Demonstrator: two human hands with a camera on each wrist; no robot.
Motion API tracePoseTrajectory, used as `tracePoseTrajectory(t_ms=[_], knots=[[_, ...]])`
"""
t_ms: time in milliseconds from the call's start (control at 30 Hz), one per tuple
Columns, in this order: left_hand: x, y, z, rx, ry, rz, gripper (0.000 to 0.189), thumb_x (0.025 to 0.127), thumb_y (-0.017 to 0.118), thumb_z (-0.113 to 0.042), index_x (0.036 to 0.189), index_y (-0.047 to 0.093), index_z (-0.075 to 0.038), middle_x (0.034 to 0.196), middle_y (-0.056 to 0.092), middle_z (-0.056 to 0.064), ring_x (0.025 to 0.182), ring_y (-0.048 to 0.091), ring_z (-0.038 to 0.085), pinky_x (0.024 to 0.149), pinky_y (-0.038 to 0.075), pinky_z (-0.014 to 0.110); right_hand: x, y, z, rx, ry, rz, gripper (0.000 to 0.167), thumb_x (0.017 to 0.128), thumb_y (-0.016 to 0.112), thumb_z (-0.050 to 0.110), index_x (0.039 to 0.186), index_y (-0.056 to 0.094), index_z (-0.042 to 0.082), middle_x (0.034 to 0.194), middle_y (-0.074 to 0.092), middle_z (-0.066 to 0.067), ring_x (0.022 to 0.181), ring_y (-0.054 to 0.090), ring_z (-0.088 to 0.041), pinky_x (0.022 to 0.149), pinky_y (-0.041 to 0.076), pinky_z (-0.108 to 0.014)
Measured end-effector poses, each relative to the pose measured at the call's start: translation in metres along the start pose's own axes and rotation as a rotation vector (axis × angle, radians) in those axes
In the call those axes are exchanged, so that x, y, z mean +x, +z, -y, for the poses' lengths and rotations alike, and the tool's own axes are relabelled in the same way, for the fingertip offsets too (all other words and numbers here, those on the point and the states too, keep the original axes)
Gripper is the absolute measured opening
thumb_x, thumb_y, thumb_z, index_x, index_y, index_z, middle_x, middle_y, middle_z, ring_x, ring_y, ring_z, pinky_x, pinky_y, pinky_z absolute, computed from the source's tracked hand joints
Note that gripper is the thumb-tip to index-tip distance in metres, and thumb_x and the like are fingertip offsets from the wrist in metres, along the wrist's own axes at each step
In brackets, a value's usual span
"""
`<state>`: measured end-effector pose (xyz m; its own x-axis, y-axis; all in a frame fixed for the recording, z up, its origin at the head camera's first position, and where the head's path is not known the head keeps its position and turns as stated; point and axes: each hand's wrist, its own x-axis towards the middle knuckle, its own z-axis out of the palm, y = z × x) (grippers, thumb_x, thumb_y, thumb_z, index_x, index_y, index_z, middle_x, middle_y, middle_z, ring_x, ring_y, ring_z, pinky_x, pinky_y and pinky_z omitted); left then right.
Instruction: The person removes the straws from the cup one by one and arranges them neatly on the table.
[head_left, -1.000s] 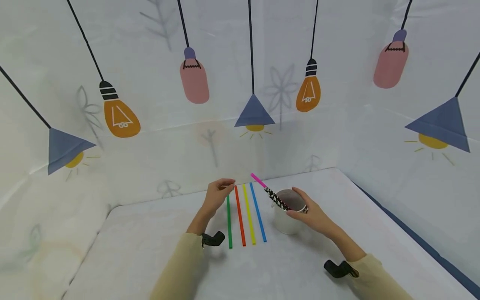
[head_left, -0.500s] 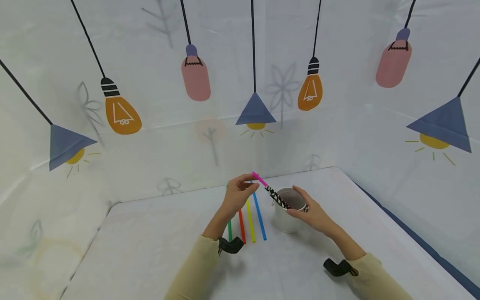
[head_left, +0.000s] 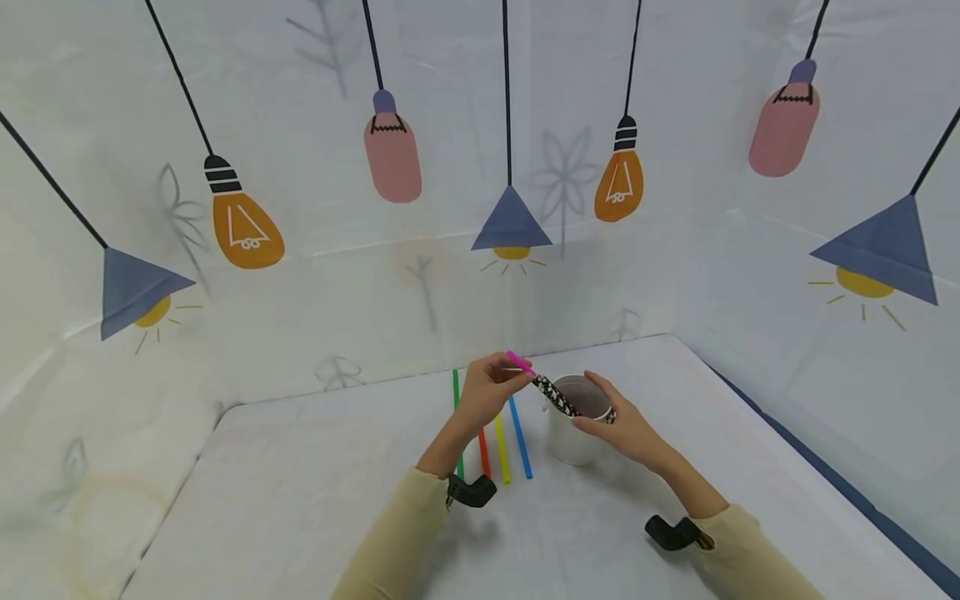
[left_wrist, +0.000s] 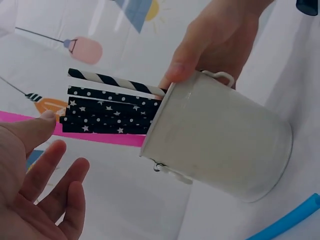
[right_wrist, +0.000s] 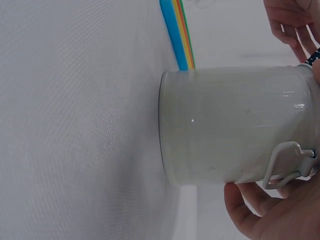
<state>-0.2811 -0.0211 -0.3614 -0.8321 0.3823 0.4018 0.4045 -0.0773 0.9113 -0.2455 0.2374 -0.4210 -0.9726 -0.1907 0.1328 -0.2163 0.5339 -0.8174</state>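
A small white metal bucket (head_left: 573,437) stands on the table. My right hand (head_left: 630,425) grips it by the rim and side, with the thumb at the near edge. Several black-and-white patterned straws (left_wrist: 112,112), with stars, dots and stripes, lean out of its mouth to the left. Alongside them lies a longer pink straw (left_wrist: 107,138) whose end reaches past the others. My left hand (head_left: 491,387) pinches this pink straw near its upper part, the thumb overlapping it in the left wrist view, the other visible fingers loosely bent.
Left of the bucket, green (head_left: 455,387), red (head_left: 483,454), yellow (head_left: 502,454) and blue straws (head_left: 521,442) lie side by side on the white table (head_left: 300,483), partly behind my left hand. A wall with lamp pictures rises behind.
My left hand has moved right, from over the green and red straws to the pink straw, whose upper end has dipped slightly. My right hand stays on the bucket.
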Motion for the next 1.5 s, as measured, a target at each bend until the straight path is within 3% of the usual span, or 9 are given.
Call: tracePoseTrajectory(t_ms=[233, 467, 633, 867, 1000, 1200, 1333, 1500], knots=[[0.001, -0.01, -0.015, -0.027, 0.082, -0.028, 0.014, 0.092, 0.062, 0.005, 0.105, 0.06, 0.011, 0.109, 0.065, 0.027, 0.098, 0.064, 0.04, 0.085, 0.053, 0.032, 0.003, 0.002, -0.008, 0.006, -0.007, 0.008, 0.085, 0.089, 0.071, 0.039, 0.155, 0.022, 0.018, 0.154, 0.028, -0.016, 0.135, 0.032, -0.042, 0.095, 0.036, -0.067], [0.015, -0.034, -0.027, -0.041, 0.16, -0.082, 0.021, 0.092, 0.061, 0.008, 0.111, 0.054, 0.01, 0.107, 0.066, 0.027, 0.093, 0.068, 0.036, 0.088, 0.052, 0.036, 0.006, 0.003, -0.012, 0.02, -0.001, 0.01, 0.085, 0.09, 0.071, 0.032, 0.155, 0.019, 0.015, 0.152, 0.029, -0.02, 0.13, 0.036, -0.044, 0.091, 0.042, -0.063], [0.027, -0.06, -0.036, -0.063, 0.192, -0.199, 0.026, 0.091, 0.065, 0.003, 0.111, 0.049, -0.001, 0.104, 0.067, 0.027, 0.085, 0.07, 0.029, 0.084, 0.053, 0.032, 0.008, 0.002, -0.008, 0.009, -0.021, 0.015, 0.084, 0.09, 0.07, 0.033, 0.155, 0.019, 0.016, 0.151, 0.031, -0.019, 0.13, 0.037, -0.042, 0.091, 0.043, -0.062], [0.033, -0.098, -0.064, -0.054, 0.258, -0.411, 0.01, 0.09, 0.067, 0.001, 0.091, 0.058, -0.003, 0.093, 0.071, 0.013, 0.078, 0.07, 0.02, 0.069, 0.055, 0.028, 0.005, 0.001, -0.007, 0.027, -0.039, 0.031, 0.084, 0.09, 0.07, 0.036, 0.155, 0.019, 0.019, 0.153, 0.028, -0.017, 0.13, 0.036, -0.042, 0.089, 0.044, -0.061], [0.033, -0.12, -0.071, -0.033, 0.204, -0.481, 0.007, 0.09, 0.07, -0.008, 0.092, 0.065, -0.003, 0.095, 0.07, 0.015, 0.076, 0.069, 0.017, 0.068, 0.052, 0.026, 0.004, 0.002, -0.01, 0.016, -0.037, 0.029, 0.084, 0.09, 0.07, 0.038, 0.155, 0.019, 0.021, 0.156, 0.023, -0.017, 0.134, 0.031, -0.044, 0.09, 0.042, -0.063], [0.026, -0.147, -0.068, 0.024, 0.108, -0.48, 0.016, 0.091, 0.07, -0.011, 0.1, 0.064, 0.001, 0.096, 0.068, 0.012, 0.079, 0.067, 0.016, 0.068, 0.05, 0.024, 0.004, 0.001, -0.011, -0.009, -0.041, 0.022, 0.084, 0.091, 0.068, 0.041, 0.156, 0.018, 0.023, 0.157, 0.021, -0.016, 0.137, 0.026, -0.045, 0.093, 0.037, -0.068], [0.017, -0.16, -0.055, 0.062, -0.009, -0.47, 0.014, 0.092, 0.069, -0.011, 0.102, 0.064, -0.004, 0.099, 0.067, 0.01, 0.083, 0.066, 0.016, 0.069, 0.05, 0.022, 0.006, 0.001, -0.012, -0.009, -0.043, 0.02, 0.084, 0.091, 0.068, 0.04, 0.156, 0.018, 0.023, 0.155, 0.024, -0.018, 0.134, 0.031, -0.044, 0.091, 0.04, -0.065], [0.007, -0.173, -0.028, 0.077, -0.158, -0.452, 0.018, 0.091, 0.07, -0.015, 0.105, 0.064, -0.004, 0.098, 0.067, 0.007, 0.084, 0.065, 0.015, 0.069, 0.05, 0.022, 0.007, 0.001, -0.012, -0.017, -0.046, 0.022, 0.084, 0.091, 0.069, 0.039, 0.155, 0.018, 0.02, 0.154, 0.025, -0.019, 0.133, 0.033, -0.044, 0.09, 0.042, -0.064]])
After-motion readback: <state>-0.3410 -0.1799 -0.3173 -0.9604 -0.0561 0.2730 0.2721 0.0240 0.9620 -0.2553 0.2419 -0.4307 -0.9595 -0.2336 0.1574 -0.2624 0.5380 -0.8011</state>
